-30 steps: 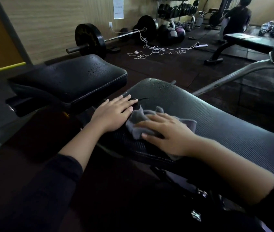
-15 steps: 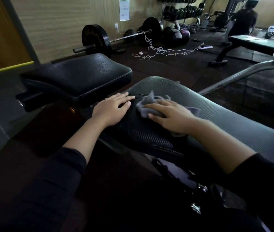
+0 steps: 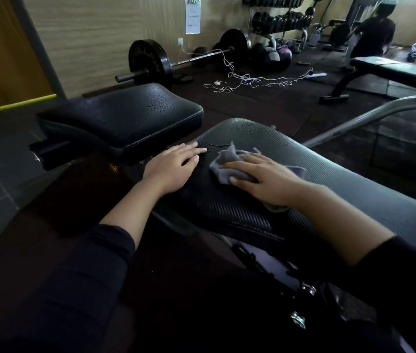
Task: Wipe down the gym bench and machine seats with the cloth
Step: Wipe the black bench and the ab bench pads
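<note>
A long black textured bench pad [image 3: 341,179] runs from the middle to the lower right, with water drops on its far end. On it lies a crumpled grey cloth [image 3: 227,161], and my right hand [image 3: 265,179] presses flat on top of it with fingers straight. My left hand [image 3: 173,169] rests flat on the pad's left edge, fingers straight, beside the cloth. A separate black seat pad [image 3: 130,118] sits to the left, dotted with droplets.
A loaded barbell [image 3: 189,59] lies by the wall behind the seat. A tangled white cord [image 3: 252,79] trails over the floor. A dumbbell rack [image 3: 278,19] stands at the back, another bench [image 3: 385,68] at the right, a person [image 3: 374,34] beyond it. A grey metal bar [image 3: 354,121] slants right.
My right hand has slid the cloth along the bench pad toward its far end. My left hand stays flat on the pad's edge.
</note>
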The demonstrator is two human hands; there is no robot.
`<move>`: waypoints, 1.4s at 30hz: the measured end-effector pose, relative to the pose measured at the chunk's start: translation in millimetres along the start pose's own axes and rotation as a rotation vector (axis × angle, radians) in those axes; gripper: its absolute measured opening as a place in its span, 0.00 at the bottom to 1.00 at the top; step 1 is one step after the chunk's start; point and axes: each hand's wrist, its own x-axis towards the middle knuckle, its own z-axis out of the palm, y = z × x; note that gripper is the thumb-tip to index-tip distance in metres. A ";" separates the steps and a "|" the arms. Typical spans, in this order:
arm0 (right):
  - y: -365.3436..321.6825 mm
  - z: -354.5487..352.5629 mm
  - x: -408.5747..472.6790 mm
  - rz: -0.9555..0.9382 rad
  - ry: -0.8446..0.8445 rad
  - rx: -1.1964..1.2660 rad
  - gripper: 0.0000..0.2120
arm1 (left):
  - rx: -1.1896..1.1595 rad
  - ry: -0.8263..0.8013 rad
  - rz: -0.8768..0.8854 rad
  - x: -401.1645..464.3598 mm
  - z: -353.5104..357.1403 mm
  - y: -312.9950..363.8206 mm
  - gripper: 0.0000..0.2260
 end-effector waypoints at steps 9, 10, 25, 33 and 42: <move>1.9 -18.4 -46.5 -0.335 -0.112 0.122 0.19 | 0.037 -0.082 -0.042 12.1 0.1 1.3 0.18; 15.3 -21.0 -45.7 -0.261 -0.104 0.122 0.20 | 0.057 -0.093 -0.050 13.8 0.1 2.7 0.18; 119.1 -4.1 71.8 0.597 0.127 0.045 0.19 | 0.135 -0.085 -0.070 19.0 -2.1 11.4 0.20; 112.0 -9.4 120.5 0.609 0.066 0.035 0.21 | 0.118 -0.034 -0.062 20.4 0.9 8.4 0.20; 62.5 -8.2 66.3 -0.011 -0.014 0.095 0.19 | 0.118 -0.005 -0.056 22.4 5.9 1.1 0.22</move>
